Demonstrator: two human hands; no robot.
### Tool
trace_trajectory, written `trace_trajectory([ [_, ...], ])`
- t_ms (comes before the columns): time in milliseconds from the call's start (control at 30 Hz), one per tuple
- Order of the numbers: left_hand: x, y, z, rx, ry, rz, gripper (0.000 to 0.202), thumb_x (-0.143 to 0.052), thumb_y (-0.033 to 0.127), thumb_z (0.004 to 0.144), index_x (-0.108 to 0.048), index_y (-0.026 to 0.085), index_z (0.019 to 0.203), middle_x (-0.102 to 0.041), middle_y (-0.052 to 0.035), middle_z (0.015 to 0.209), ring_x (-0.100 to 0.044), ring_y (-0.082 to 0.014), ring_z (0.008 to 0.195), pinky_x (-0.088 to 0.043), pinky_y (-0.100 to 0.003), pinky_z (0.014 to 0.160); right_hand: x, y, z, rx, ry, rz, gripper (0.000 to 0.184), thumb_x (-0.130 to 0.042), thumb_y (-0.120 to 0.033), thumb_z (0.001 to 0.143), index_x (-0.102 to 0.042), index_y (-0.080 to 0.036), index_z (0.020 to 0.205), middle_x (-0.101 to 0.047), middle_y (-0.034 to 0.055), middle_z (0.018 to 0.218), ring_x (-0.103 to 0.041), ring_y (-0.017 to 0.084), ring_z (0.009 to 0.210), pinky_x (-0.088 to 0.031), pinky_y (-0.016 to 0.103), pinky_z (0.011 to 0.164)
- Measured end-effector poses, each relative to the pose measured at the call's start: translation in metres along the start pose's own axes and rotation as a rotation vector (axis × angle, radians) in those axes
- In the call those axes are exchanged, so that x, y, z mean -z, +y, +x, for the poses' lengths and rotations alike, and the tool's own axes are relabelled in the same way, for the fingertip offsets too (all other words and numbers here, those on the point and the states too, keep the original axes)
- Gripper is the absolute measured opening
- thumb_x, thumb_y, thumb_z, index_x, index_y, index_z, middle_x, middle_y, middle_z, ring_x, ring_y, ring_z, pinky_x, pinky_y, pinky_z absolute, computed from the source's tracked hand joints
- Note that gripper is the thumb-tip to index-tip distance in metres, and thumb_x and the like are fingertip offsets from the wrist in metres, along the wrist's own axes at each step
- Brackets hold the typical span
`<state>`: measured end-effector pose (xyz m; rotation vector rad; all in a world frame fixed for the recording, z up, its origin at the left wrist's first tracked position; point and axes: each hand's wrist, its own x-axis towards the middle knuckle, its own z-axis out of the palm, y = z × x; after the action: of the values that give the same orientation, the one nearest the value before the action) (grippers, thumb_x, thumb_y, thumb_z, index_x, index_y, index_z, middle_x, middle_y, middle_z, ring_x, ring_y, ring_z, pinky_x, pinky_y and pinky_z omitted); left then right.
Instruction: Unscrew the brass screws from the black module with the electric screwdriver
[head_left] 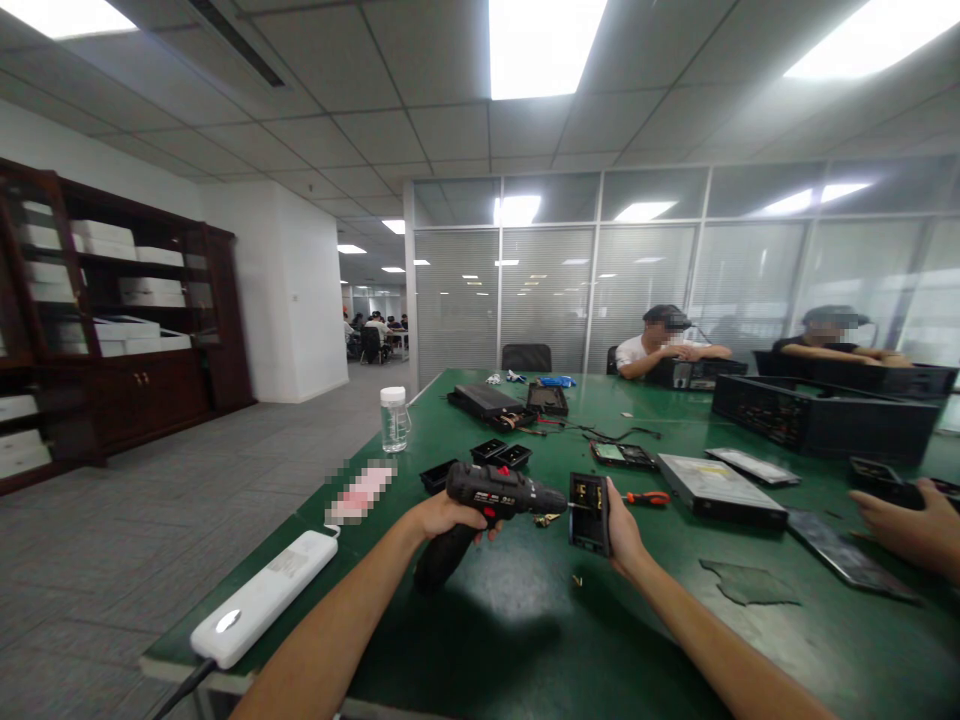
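1. Two hands are over the green table: the left hand is wrapped round the grip of a cordless screwdriver, its bit pointing at a small black module
2. The right hand clasps that module upright by its far edge, just above the tabletop
3. The module looks light and rigid, probably with fragile insides; its edges seem the safest hold

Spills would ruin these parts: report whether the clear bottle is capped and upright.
Upright and capped: the clear bottle stands on its base on the green table, white cap on top.
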<state>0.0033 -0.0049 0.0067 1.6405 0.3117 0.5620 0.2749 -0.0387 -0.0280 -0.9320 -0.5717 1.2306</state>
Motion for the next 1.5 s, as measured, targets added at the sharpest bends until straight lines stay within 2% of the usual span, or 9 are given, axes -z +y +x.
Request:
trace_trajectory([
  [667, -0.002, 0.002, 0.000, 0.001, -0.009, -0.001, 0.031, -0.057, 0.016, 0.061, -0.058, 0.007, 0.091, -0.058, -0.0106, 0.082, -0.054, -0.0165, 0.067, -0.040, -0.023, 0.052, 0.001, 0.001, 0.000, 0.026, -0.026, -0.018, 0.023, -0.055, -0.045, 0.065, -0.062, -0.023, 0.062, -0.061, 0.0053, 0.058, -0.056, 0.018, 0.050, -0.046, 0.031, 0.051],
  [1100, 0.001, -0.002, 0.001, -0.013, -0.020, 0.015, 0.033, -0.054, 0.014, 0.062, -0.057, 0.006, 0.093, -0.059, -0.0111, 0.083, -0.054, -0.0172, 0.069, -0.040, -0.022, 0.052, 0.009, 0.007, 0.014, 0.016, -0.018, -0.042, 0.026, -0.052, -0.050, 0.064, -0.062, -0.026, 0.064, -0.064, 0.0080, 0.064, -0.058, 0.022, 0.055, -0.047, 0.036, 0.056],
  [1300, 0.001, -0.001, 0.001, -0.011, -0.011, 0.016, 0.032, -0.054, 0.013, 0.062, -0.058, 0.007, 0.093, -0.059, -0.0103, 0.082, -0.054, -0.0168, 0.069, -0.040, -0.022, 0.052, 0.010, 0.007, 0.015, 0.009, -0.039, -0.038, 0.027, -0.053, -0.050, 0.064, -0.063, -0.025, 0.062, -0.063, 0.0086, 0.061, -0.057, 0.022, 0.052, -0.046, 0.038, 0.054],
  [1500, 0.000, 0.001, 0.000, -0.011, -0.021, 0.007, 0.031, -0.055, 0.014, 0.062, -0.058, 0.006, 0.092, -0.059, -0.0105, 0.081, -0.054, -0.0170, 0.069, -0.040, -0.023, 0.052, 0.007, 0.006, 0.011, 0.033, -0.005, -0.020, 0.024, -0.055, -0.046, 0.064, -0.064, -0.024, 0.061, -0.065, 0.0081, 0.065, -0.057, 0.021, 0.054, -0.046, 0.034, 0.056],
])
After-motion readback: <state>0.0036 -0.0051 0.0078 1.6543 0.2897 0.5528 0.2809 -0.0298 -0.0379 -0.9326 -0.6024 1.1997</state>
